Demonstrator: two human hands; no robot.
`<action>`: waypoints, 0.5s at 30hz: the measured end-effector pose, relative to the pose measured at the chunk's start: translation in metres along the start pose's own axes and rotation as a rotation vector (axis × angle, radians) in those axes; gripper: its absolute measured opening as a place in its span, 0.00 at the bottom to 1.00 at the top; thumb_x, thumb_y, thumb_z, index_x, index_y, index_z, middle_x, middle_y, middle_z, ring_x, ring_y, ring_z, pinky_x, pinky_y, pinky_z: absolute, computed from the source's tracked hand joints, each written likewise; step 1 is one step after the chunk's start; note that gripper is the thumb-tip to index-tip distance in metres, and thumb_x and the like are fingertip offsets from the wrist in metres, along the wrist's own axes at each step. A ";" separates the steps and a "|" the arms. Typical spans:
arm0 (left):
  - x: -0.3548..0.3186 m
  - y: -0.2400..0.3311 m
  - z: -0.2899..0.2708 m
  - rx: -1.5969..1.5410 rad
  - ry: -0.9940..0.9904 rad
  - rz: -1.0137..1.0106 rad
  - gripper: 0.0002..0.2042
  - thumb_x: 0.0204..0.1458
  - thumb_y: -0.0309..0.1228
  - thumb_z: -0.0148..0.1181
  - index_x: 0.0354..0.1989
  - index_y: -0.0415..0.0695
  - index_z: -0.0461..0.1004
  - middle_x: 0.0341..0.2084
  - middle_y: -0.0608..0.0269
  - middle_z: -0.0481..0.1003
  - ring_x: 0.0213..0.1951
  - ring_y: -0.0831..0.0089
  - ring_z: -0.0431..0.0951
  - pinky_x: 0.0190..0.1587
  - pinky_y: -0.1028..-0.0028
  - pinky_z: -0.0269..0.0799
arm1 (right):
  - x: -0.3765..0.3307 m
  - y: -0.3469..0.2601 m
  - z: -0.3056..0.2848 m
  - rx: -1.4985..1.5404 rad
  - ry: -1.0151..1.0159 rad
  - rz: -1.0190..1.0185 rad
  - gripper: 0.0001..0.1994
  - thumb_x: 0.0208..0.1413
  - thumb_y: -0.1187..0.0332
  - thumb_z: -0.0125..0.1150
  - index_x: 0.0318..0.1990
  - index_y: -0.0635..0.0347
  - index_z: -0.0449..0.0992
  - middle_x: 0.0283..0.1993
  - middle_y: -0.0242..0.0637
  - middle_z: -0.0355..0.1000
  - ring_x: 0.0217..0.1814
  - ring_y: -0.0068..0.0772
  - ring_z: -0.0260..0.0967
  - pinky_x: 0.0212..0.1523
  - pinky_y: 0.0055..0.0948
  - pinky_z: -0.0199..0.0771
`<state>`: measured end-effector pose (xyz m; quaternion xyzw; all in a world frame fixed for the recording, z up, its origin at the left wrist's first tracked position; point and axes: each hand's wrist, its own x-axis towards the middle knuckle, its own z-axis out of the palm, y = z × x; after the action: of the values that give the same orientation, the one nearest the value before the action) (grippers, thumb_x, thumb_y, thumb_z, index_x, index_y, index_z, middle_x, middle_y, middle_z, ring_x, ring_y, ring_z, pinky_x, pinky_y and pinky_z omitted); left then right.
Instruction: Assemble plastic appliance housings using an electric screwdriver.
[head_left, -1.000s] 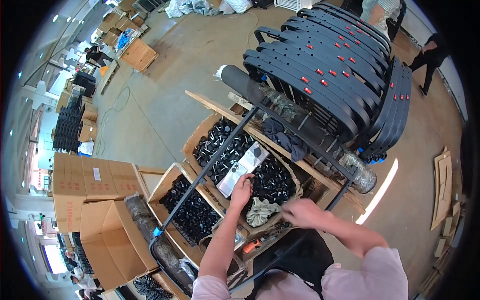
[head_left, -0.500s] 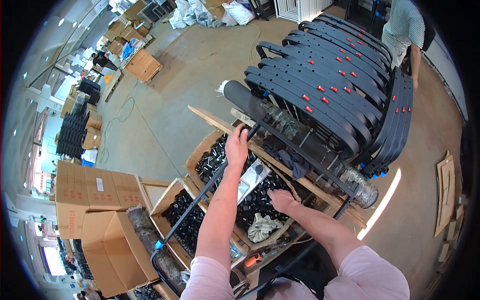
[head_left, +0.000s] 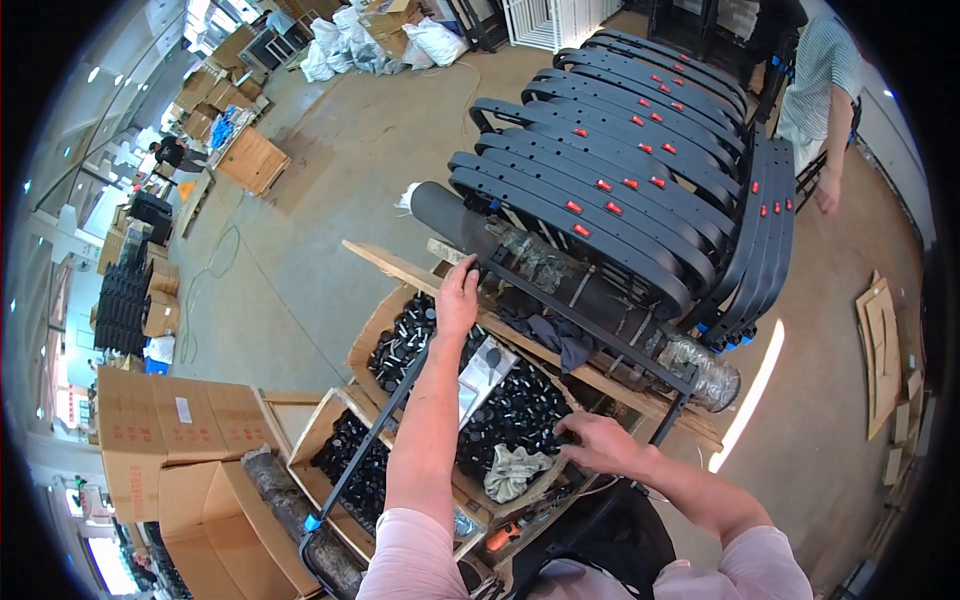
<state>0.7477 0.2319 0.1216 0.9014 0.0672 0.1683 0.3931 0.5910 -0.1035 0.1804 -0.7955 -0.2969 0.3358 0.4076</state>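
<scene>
An orange tool [head_left: 503, 537] lies just outside the near edge of the box [head_left: 374, 328]; a pale rag [head_left: 516, 474] sits inside that edge, over black bolts [head_left: 515, 410]. The right hand [head_left: 598, 444], fingers bent, is at the box's right edge; whether it pinches a bolt cannot be told. If so, a loose pinch could drop it into the heap – and the rag, near the fingers, could snag. A pale plate [head_left: 486, 366] lies mid-box among the bolts; a knock could tip it. The left hand [head_left: 458, 299] is curled over the black frame [head_left: 367, 446] near its far left corner. Should that hold slacken, the frame could slip – perhaps toward the roll [head_left: 440, 212] and stacked panels [head_left: 660, 250] beyond.
</scene>
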 end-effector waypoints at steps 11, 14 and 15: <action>0.001 0.008 0.003 0.016 -0.009 -0.016 0.16 0.69 0.33 0.52 0.62 0.51 0.76 0.52 0.51 0.77 0.55 0.53 0.78 0.60 0.61 0.72 | -0.094 -0.001 -0.040 -0.113 0.275 0.263 0.18 0.60 0.66 0.65 0.56 0.58 0.79 0.49 0.47 0.77 0.46 0.45 0.79 0.50 0.42 0.80; 0.001 0.009 0.001 0.030 -0.016 -0.072 0.15 0.66 0.35 0.58 0.60 0.53 0.77 0.50 0.54 0.77 0.52 0.58 0.80 0.56 0.63 0.75 | -0.105 -0.002 -0.044 -0.088 0.349 0.289 0.17 0.58 0.67 0.66 0.54 0.58 0.80 0.48 0.46 0.77 0.44 0.44 0.79 0.49 0.41 0.80; 0.000 0.002 -0.003 0.033 0.018 -0.043 0.15 0.65 0.35 0.60 0.59 0.53 0.77 0.51 0.54 0.77 0.51 0.59 0.80 0.55 0.63 0.75 | -0.108 -0.001 -0.043 -0.089 0.347 0.285 0.17 0.58 0.67 0.66 0.54 0.58 0.80 0.48 0.46 0.77 0.44 0.44 0.79 0.49 0.41 0.80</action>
<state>0.7469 0.2326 0.1245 0.9046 0.0929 0.1666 0.3813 0.5600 -0.2028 0.2322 -0.8924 -0.1215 0.2349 0.3655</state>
